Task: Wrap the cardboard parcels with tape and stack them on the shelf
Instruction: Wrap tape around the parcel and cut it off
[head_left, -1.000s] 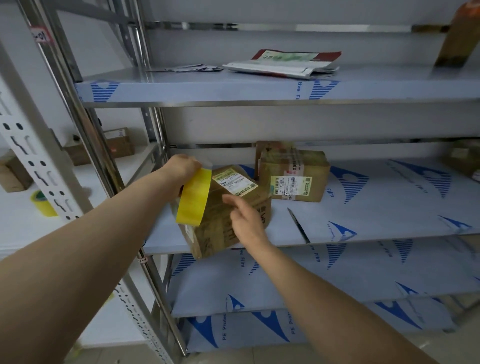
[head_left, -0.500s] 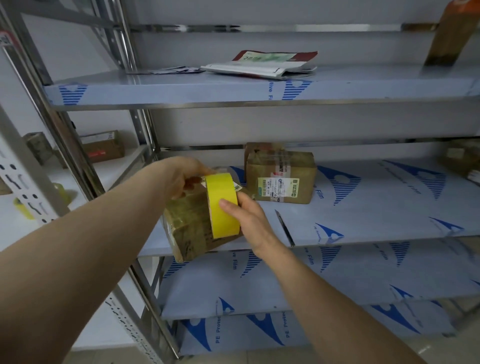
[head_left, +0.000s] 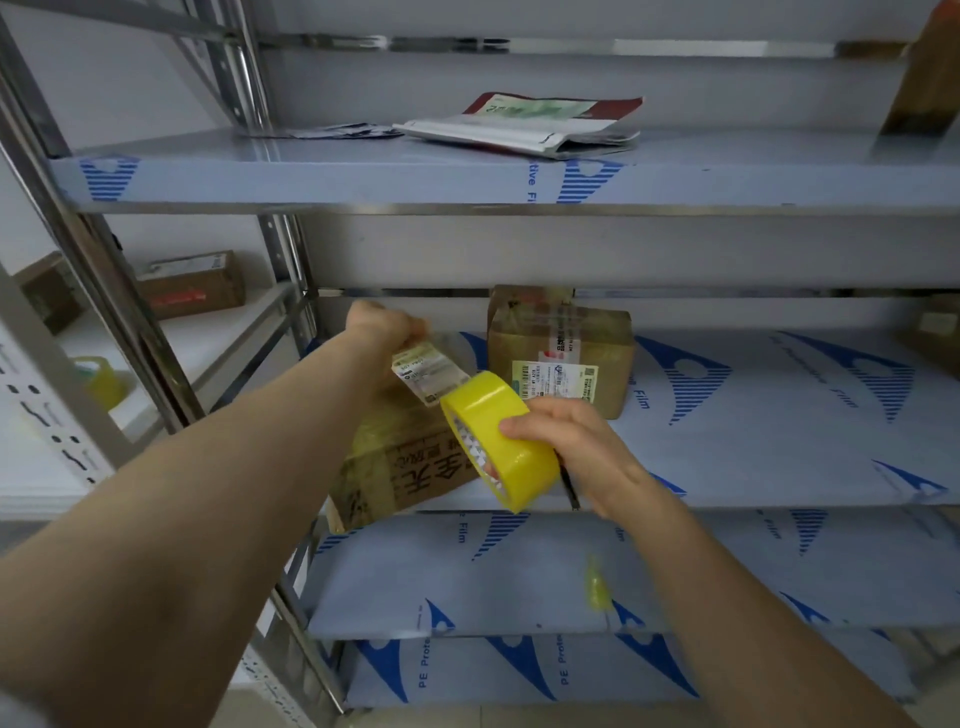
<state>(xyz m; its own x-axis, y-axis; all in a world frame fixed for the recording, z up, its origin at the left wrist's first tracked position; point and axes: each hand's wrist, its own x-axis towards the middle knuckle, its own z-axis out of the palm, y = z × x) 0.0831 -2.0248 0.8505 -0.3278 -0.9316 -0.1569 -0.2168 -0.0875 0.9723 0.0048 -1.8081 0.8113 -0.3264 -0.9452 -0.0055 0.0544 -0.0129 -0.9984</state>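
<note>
Our left hand (head_left: 383, 326) grips the parcel (head_left: 410, 467) at its far top, steadying it tilted at the shelf (head_left: 779, 457) near-left edge, likely so our right hand (head_left: 574, 449), clutching the yellow tape roll (head_left: 496, 434), can wrap it.

You work bare-armed: your left forearm (head_left: 208, 519) and your right forearm (head_left: 727, 597) are uncovered from the wrist back to the edge of the view. The wide lens makes the left one look far broader than the right. A pale sliver in the lower left corner may be a sleeve hem, but too little shows to tell. Your left hand (head_left: 384, 327) is smeared by blur. Your right hand (head_left: 582, 441) is sharp, with knuckles and fingers (head_left: 519, 427) plainly outlined.
</note>
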